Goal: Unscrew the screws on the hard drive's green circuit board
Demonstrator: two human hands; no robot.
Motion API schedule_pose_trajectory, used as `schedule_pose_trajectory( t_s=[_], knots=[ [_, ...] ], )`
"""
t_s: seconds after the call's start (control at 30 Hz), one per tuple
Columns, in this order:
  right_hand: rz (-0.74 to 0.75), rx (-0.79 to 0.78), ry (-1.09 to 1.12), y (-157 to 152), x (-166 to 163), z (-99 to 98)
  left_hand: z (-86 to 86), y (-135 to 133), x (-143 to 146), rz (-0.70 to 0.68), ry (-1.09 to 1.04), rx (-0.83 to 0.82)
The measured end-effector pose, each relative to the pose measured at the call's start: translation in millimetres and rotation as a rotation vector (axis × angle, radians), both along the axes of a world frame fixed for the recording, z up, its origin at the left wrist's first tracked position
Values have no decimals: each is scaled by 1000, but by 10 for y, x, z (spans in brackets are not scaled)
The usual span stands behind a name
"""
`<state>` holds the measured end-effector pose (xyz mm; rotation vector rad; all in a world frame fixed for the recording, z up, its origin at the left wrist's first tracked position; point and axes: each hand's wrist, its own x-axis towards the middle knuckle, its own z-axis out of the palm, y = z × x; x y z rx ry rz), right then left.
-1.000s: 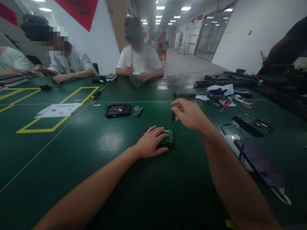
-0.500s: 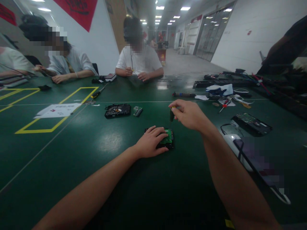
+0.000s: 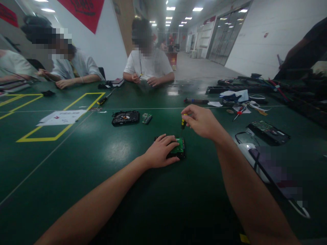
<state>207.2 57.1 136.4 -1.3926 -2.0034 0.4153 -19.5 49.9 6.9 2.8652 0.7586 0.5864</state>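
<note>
My left hand (image 3: 161,151) lies across a hard drive (image 3: 182,153) and holds it against the table. Its fingers are spread over the top, with the thumb along the near edge; much of the drive is hidden under them. The green circuit board (image 3: 181,144) faces up at the drive's right end. Pinched in my right hand (image 3: 199,120) is a screwdriver with a black and yellow handle (image 3: 183,123). It stands nearly upright, shaft down, over the board's far right part. Whether the tip touches a screw is too small to tell.
Further left lie an opened hard drive (image 3: 125,117) and a loose circuit board (image 3: 147,118). Another drive (image 3: 268,132) lies right, beyond a white device (image 3: 251,154). A red-handled screwdriver (image 3: 239,113), papers and cables lie at back right. People sit across the table.
The screwdriver handle has turned between my right fingers, now showing its yellow marks. My right hand has shifted very slightly; my left hand and the hard drive stay in place.
</note>
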Motion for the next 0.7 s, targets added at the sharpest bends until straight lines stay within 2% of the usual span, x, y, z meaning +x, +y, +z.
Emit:
schedule_pose_trajectory(
  t_s=[0.1,0.23,0.43,0.7],
  knots=[
    [-15,-31,35,0,-12,-12,1,3,-2,-4,-1,-1],
    [-53,17,-16,-4,-27,3,-5,11,-4,-10,-9,-9],
    [3,94,-108,-14,-5,39,-10,9,0,-4,-2,3],
    [-32,35,-3,-4,6,9,1,2,-3,-2,8,3]
  ],
)
